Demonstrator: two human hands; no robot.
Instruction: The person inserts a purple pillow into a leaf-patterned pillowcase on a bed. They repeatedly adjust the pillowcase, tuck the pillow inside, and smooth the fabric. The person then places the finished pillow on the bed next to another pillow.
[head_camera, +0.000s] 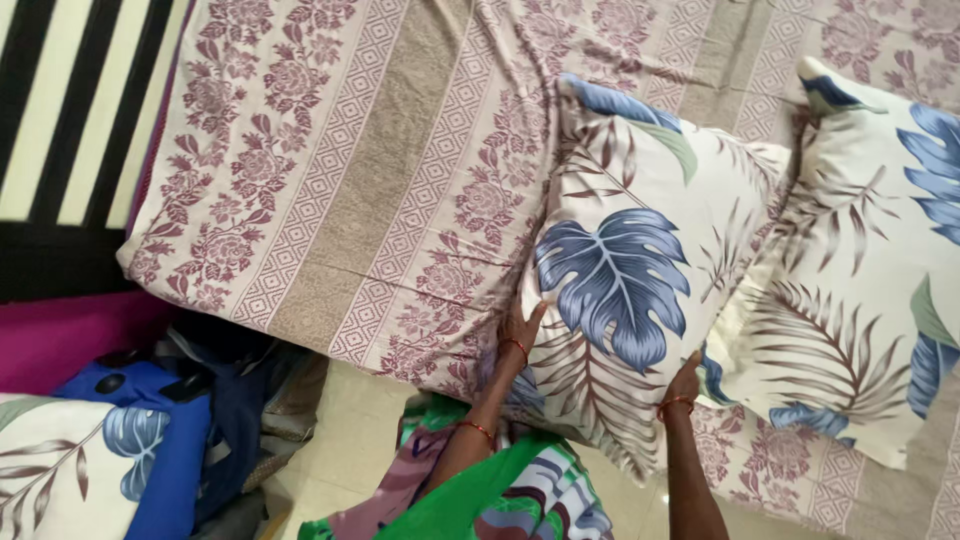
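A cream pillow with a large blue leaf print (630, 270) lies on a bed covered by a pink floral bedsheet (380, 170). My left hand (520, 330) presses flat against the pillow's near left edge, fingers spread. At the pillow's near right corner my right hand (686, 382) touches the fabric, its fingers partly hidden behind the edge. Both wrists wear red bangles. A second pillow with the same leaf print (860, 270) lies just to the right, touching the first.
A pile of clothes and fabric, blue and magenta, with another leaf-print pillow (70, 470), sits on the floor at lower left. A black and cream striped headboard or panel (70, 110) stands at upper left. Pale floor tiles (350, 440) show beside the bed.
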